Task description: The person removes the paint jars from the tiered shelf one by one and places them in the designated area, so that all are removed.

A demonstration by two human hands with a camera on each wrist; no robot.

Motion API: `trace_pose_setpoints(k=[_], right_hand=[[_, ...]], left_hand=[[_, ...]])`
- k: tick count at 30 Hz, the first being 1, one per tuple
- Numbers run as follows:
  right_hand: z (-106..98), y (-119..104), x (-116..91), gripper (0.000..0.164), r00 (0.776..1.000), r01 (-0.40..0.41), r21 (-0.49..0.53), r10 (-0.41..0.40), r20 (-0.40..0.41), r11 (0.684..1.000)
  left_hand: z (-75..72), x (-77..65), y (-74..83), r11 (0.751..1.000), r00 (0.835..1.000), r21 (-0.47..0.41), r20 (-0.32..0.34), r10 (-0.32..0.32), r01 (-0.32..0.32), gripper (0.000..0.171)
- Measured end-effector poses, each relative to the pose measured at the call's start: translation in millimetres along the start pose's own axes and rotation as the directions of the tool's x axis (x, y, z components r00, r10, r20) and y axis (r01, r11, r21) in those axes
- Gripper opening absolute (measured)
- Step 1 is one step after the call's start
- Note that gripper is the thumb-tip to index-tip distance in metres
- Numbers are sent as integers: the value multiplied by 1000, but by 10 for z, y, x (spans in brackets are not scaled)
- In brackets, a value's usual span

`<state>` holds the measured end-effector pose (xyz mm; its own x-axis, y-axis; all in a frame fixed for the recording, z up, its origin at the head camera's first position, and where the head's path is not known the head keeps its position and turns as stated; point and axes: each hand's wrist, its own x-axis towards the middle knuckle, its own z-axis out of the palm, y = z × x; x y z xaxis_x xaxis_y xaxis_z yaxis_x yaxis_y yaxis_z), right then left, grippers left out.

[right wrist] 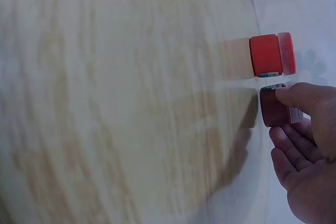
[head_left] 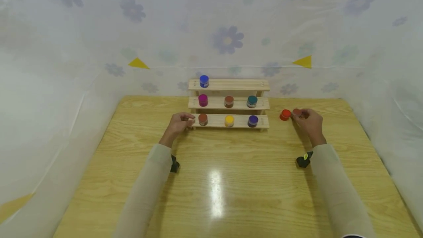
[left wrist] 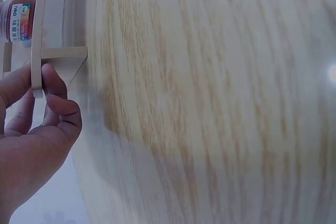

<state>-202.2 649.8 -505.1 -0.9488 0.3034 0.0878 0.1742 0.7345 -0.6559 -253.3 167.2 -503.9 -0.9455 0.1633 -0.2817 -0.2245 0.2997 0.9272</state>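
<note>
My left hand (head_left: 179, 123) pinches the left end of the lowest shelf of a three-tier wooden rack (head_left: 216, 116); in the left wrist view thumb and fingers close on the board's end (left wrist: 37, 72). To the right of the rack, my right hand (head_left: 310, 121) grips a brown paint jar (right wrist: 273, 107) between thumb and fingers. Right beside it stands a red paint jar (head_left: 285, 115) on the table. On the rack's bottom shelf sit a brown jar (head_left: 203, 119), a yellow jar (head_left: 229, 121) and a dark purple jar (head_left: 253, 121).
The middle shelf carries a magenta jar (head_left: 203, 100), a brown jar (head_left: 229, 101) and a teal jar (head_left: 252, 101). A blue jar (head_left: 204, 81) stands at the left of the top shelf. Behind the wooden table (head_left: 251, 183) hangs a flowered sheet (head_left: 172, 28).
</note>
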Motion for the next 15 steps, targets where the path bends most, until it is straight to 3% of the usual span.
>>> trace_pose_setpoints(k=[15], right_hand=[[47, 29, -25, 48, 999, -11, 27, 10, 43, 1000]], left_hand=[[6, -25, 44, 999, 1000, 44, -14, -16, 17, 24]])
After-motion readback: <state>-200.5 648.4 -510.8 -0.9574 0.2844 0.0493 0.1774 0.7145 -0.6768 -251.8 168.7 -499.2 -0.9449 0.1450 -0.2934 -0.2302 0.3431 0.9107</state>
